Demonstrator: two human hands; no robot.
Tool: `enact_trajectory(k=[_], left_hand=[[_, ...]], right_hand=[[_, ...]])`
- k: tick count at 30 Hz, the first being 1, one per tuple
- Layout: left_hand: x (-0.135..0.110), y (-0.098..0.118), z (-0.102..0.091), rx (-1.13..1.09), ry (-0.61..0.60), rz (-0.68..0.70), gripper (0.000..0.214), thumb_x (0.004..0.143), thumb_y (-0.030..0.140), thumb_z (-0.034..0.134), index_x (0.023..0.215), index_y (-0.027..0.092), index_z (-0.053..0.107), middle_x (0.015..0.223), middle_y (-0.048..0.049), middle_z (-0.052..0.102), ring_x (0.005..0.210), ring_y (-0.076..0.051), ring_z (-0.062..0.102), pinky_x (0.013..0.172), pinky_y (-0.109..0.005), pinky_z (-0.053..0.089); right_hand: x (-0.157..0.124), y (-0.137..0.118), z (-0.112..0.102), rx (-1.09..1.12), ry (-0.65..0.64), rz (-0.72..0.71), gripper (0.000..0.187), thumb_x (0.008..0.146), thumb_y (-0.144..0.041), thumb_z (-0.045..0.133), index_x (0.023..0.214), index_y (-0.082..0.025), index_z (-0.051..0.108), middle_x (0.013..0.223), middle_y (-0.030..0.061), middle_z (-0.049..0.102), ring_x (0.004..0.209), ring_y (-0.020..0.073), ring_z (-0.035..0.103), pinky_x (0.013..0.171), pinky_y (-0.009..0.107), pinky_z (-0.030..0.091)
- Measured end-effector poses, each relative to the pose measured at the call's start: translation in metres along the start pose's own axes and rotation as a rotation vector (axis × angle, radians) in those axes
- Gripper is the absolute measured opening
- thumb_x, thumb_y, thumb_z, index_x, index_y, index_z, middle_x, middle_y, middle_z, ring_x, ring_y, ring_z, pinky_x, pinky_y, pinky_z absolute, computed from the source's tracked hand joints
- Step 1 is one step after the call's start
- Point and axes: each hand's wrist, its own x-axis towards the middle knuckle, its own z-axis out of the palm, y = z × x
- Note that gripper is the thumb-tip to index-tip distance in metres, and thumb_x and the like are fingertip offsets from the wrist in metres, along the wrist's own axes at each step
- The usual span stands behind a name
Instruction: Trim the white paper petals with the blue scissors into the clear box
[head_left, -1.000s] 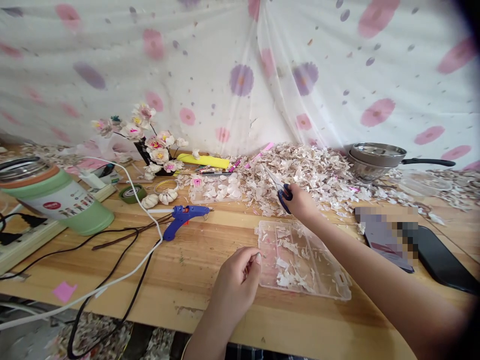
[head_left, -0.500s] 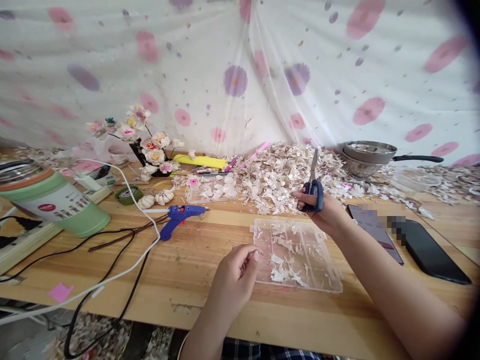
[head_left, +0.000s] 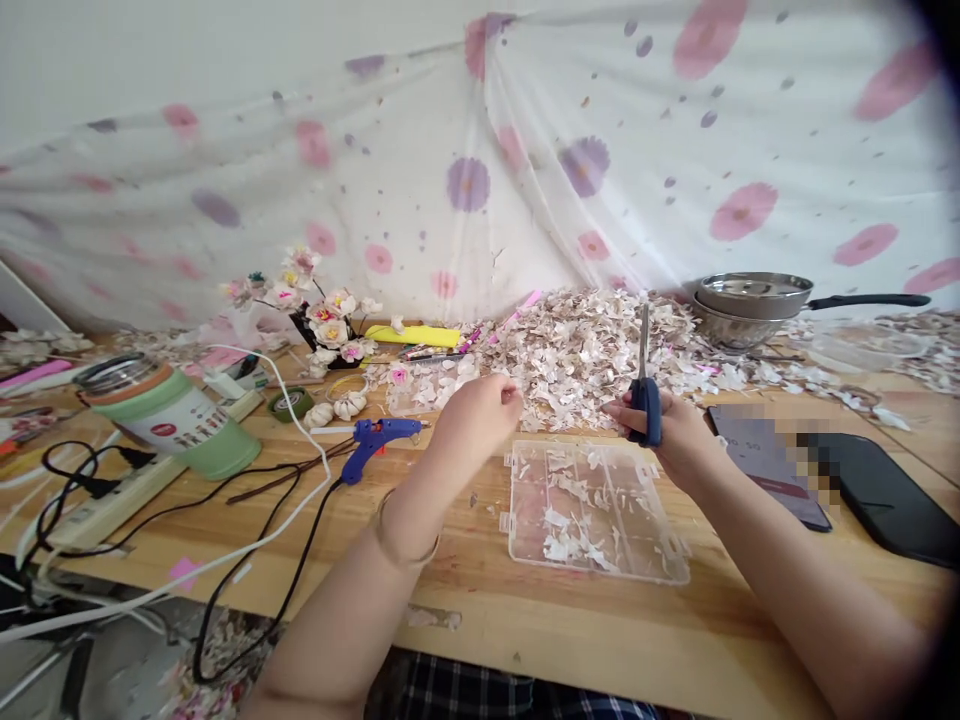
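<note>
The clear plastic box (head_left: 596,510) lies flat near the front edge of the wooden table (head_left: 525,640) and serves as the landmark. Its compartments hold a thin scatter of pale husk-like scraps; no lid is seen on it.

Just above the box's far right corner, the right hand (head_left: 671,435) is closed around the blue handles of the scissors (head_left: 646,395), which are held upright with the blades together and pointing up. Half a second ago the scissors were tilted; a second ago they were being lifted out of the heap beyond the box.

Above the box's far left corner, the left hand (head_left: 480,415) is raised, with its fingertips pinched narrowly together. Whether a scrap is held between them cannot be told. Earlier this hand was low at the box's left wall; it has since been brought up level with the scissors, so the two hands now face each other over the box, as if a piece were about to be trimmed.

Left of the box, a blue glue gun (head_left: 375,440) lies on the table with its cable trailing off the front edge, and further left a green jar (head_left: 176,420) stands.

Beyond the box, a broad heap of scraps (head_left: 585,350) is spread. Behind the heap to the right, a steel pan (head_left: 750,305) sits; its contents cannot be seen.
</note>
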Motion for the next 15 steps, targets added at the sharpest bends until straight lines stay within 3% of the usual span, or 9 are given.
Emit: enact_trajectory(k=[4, 9, 15], left_hand=[[0.053, -0.010, 0.042, 0.078, -0.136, -0.024, 0.014, 0.086, 0.016, 0.056, 0.078, 0.014, 0.067, 0.080, -0.0058, 0.069, 0.077, -0.019, 0.063, 0.069, -0.030, 0.046], [0.073, -0.008, 0.084, 0.108, -0.233, -0.073, 0.024, 0.093, 0.034, 0.059, 0.102, 0.012, 0.064, 0.099, -0.0057, 0.066, 0.087, -0.018, 0.064, 0.078, -0.037, 0.055], [0.099, 0.002, 0.109, 0.070, -0.244, -0.134, 0.032, 0.093, 0.034, 0.059, 0.118, 0.015, 0.059, 0.118, -0.0091, 0.062, 0.101, -0.022, 0.063, 0.085, -0.042, 0.055]], right_hand=[[-0.004, -0.008, 0.001, 0.017, 0.018, -0.018, 0.043, 0.049, -0.035, 0.092, 0.069, -0.020, 0.058, 0.063, -0.0021, 0.063, 0.053, 0.0115, 0.052, 0.052, 0.026, 0.040], [-0.009, -0.014, 0.004, 0.003, 0.013, -0.017, 0.044, 0.047, -0.035, 0.090, 0.069, -0.020, 0.055, 0.060, -0.0032, 0.061, 0.051, 0.0118, 0.052, 0.051, 0.026, 0.041], [-0.012, -0.015, 0.009, -0.027, -0.010, -0.001, 0.043, 0.046, -0.033, 0.088, 0.067, -0.021, 0.052, 0.059, -0.0040, 0.059, 0.050, 0.0114, 0.052, 0.050, 0.026, 0.042]])
